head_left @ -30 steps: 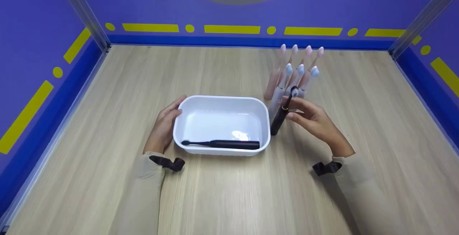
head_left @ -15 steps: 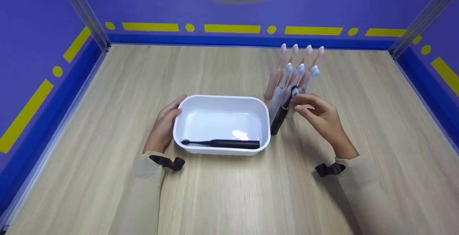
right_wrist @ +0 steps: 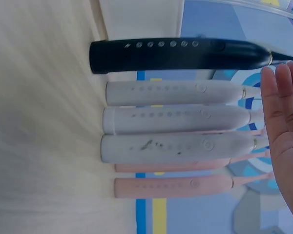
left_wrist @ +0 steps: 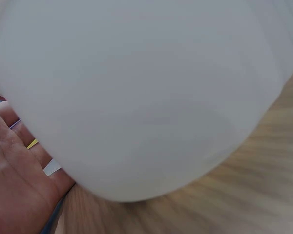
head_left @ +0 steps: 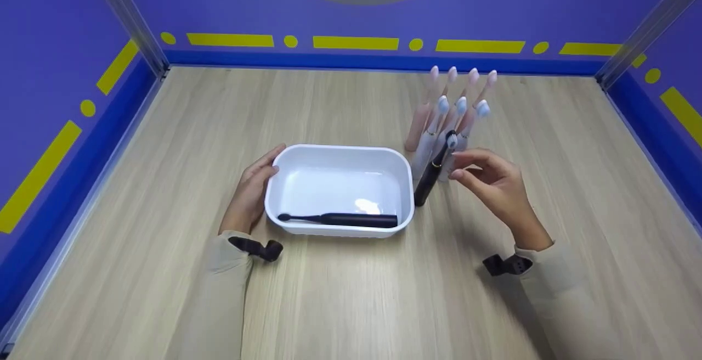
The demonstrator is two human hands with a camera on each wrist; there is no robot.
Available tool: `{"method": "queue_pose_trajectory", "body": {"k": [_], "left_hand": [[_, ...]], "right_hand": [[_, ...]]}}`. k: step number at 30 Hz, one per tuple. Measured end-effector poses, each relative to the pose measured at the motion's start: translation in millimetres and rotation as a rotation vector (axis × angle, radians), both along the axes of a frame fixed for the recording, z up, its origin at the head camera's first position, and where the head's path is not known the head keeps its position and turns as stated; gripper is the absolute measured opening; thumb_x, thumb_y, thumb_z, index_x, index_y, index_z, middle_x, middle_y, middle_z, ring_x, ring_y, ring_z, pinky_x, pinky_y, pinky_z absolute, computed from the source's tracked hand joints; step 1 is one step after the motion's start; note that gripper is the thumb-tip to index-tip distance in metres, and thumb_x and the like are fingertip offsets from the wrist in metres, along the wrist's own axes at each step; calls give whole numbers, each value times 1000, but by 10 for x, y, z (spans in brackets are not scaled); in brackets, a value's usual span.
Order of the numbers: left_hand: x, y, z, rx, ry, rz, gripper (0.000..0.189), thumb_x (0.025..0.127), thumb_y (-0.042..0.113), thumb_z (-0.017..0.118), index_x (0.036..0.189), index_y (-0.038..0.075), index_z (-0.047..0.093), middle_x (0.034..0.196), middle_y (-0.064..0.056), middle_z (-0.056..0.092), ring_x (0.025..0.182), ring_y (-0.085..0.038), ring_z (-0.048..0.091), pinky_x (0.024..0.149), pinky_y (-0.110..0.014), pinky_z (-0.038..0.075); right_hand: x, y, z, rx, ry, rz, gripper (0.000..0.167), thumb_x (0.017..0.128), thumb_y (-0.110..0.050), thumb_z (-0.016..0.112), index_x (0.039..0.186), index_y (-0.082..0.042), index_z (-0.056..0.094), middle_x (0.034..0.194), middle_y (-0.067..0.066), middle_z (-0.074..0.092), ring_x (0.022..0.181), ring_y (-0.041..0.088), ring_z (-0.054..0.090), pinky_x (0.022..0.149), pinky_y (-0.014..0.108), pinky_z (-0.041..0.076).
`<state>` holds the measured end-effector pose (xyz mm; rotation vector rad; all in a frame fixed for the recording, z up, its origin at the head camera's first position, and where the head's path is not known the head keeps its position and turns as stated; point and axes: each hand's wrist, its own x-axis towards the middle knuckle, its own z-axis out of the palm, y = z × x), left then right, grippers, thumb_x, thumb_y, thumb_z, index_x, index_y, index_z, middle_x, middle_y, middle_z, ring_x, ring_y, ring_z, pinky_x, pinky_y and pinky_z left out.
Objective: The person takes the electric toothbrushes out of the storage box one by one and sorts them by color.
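Note:
A white rectangular basin [head_left: 340, 184] sits on the table, with a black electric toothbrush [head_left: 359, 220] lying along its near inner side. My left hand [head_left: 248, 198] rests against the basin's left end, thumb at the rim and fingers extended along the outer wall. Just right of the basin, another black electric toothbrush [head_left: 428, 184] stands upright. Close beside its neck is my right hand [head_left: 493, 184], thumb and fingers parted with nothing between them. In the right wrist view, the fingers [right_wrist: 272, 95] are straight, their tips near the standing brush's neck.
Behind the standing black brush are white electric toothbrushes [head_left: 423, 151] in a row, and pink ones [head_left: 417, 127] farther back, all upright. The wooden table [head_left: 329, 294] is bounded by blue panels [head_left: 351, 25] at the back and sides.
My right hand has drawn back slightly to the right, away from the standing black toothbrush, which stays upright in place. My left hand and the basin have not moved.

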<state>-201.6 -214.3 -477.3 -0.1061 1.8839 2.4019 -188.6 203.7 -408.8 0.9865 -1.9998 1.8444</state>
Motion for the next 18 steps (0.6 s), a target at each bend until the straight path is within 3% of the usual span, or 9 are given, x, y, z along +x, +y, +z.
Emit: {"method": "queue_pose_trajectory", "body": {"k": [8,18], "left_hand": [[0,1,5,3,6,-8,52,95,2,38,146,5,38,157,-5,31,146,-16,26,120,-29,22],[-8,-3,-6,9,3,-4,51,95,2,37,147,4,37,157,-6,30,146,-16,25,121,-29,21]], "right_hand": [[87,-106,63,11,58,48,26,80,15,65,105,19,59,99,5,68,91,14,66,80,24,58],[176,-254,102,105,90,106,24,80,14,66,103,20,60,99,2,70,92,8,67,77,21,58]]}}
